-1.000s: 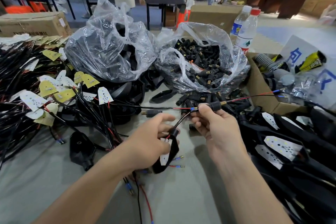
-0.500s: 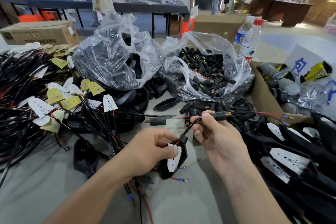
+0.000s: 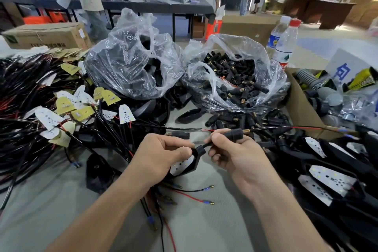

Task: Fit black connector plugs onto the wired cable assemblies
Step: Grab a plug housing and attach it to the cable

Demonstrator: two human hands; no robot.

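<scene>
Cable (image 3: pixel 207 145) runs short and black between my two hands, just above the grey table (image 3: pixel 61 210). My left hand (image 3: pixel 163 155) is curled round a black lamp shell (image 3: pixel 193 161) with a white dotted board inside it, my thumb pressed near the neck where the cable leaves. My right hand (image 3: pixel 237 155) pinches a black plug (image 3: pixel 235 134) in its fingertips. The plug lies roughly level, its brass tip pointing right, and a thin wire carries on from it toward the cardboard box (image 3: pixel 296 108). My hands are close together, nearly touching. Just beyond my left knuckles a second plug (image 3: pixel 180 134) lies on another wire. Farther back, loose plugs (image 3: pixel 241 117) are heaped in front of a clear bag (image 3: pixel 235 57) full of the same.
</scene>
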